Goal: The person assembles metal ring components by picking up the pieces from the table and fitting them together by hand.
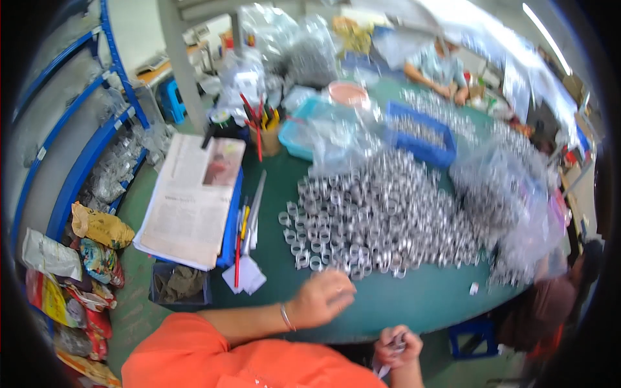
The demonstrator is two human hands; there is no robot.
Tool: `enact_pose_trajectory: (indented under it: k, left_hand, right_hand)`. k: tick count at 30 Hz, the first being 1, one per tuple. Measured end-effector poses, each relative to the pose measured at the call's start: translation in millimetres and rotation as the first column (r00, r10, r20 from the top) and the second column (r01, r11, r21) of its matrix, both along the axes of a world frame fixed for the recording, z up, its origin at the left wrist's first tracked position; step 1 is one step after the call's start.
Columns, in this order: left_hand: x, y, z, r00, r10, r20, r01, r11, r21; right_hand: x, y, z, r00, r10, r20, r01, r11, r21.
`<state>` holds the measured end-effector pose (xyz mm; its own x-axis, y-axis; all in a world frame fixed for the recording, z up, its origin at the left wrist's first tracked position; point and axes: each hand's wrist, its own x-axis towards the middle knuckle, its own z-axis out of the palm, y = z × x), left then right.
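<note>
A wide heap of small silvery metal rings (394, 213) is spread over the green table (272, 187) in front of me. My left hand (323, 297), with a bangle on the wrist, hovers by the near edge of the heap. Its fingers are loosely bent and a little apart, and I see nothing held in them. Lower and to the right, at the table's near edge, my right hand (396, 347) is closed around some grey metal rings (400, 343). Its fingers partly cover them, so how many it holds cannot be made out.
Left of the heap lie a newspaper (194, 194) on a blue folder, a red pen (237, 262) and paper slips. Farther back stand a light blue tray (294, 139) and a blue bin (420, 145). Plastic bags of rings (498, 194) bound the right. A co-worker (440, 71) sits across.
</note>
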<state>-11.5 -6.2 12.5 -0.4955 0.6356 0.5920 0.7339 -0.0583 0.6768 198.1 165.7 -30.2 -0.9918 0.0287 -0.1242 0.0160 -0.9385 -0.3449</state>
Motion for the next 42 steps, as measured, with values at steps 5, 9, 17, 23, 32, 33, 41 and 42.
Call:
enact_pose_trajectory:
  k: [5, 9, 17, 23, 32, 33, 41, 42]
  left_hand:
    - [-45.6, -30.2, -18.7, 0.945, 0.300, 0.128, -0.245, 0.911, -0.333]
    - [-51.2, -35.2, -10.7, 0.931, 0.351, 0.103, -0.231, 0.782, -0.578]
    - [-41.6, -39.3, -12.8, 0.947, 0.259, 0.192, -0.082, 0.768, -0.635]
    - [-15.5, -18.8, -30.5, 0.971, 0.115, 0.209, -0.003, 0.881, -0.473]
    - [-12.4, -8.0, -26.4, 0.934, 0.108, 0.342, 0.021, 0.935, -0.353]
    - [-11.7, -15.7, -22.6, 0.926, 0.145, 0.348, -0.010, 0.932, -0.362]
    - [-4.8, -17.9, -13.0, 0.889, 0.060, 0.453, 0.063, 0.966, -0.251]
    - [-4.2, -16.2, -13.3, 0.885, 0.060, 0.461, 0.063, 0.967, -0.247]
  right_hand:
    - [34.6, 43.1, -9.0, 0.622, -0.379, 0.685, 0.137, 0.914, 0.381]
    - [40.1, 69.2, -77.6, 0.411, -0.247, 0.877, -0.034, 0.958, 0.286]
    - [69.3, 85.5, -128.0, 0.238, -0.714, 0.658, -0.144, 0.645, 0.751]
    - [9.1, 26.8, -8.3, 0.689, -0.578, -0.437, 0.170, -0.458, 0.873]
    - [-115.3, -13.7, 8.1, 0.958, -0.157, -0.241, 0.115, -0.558, 0.822]
    - [-110.5, -12.0, 10.8, 0.967, -0.166, -0.195, 0.078, -0.536, 0.841]
    - [-86.6, -16.5, 4.8, 0.956, -0.290, -0.038, 0.031, -0.030, 0.999]
    - [-83.8, -16.9, 3.8, 0.954, -0.293, -0.060, 0.116, 0.176, 0.978]
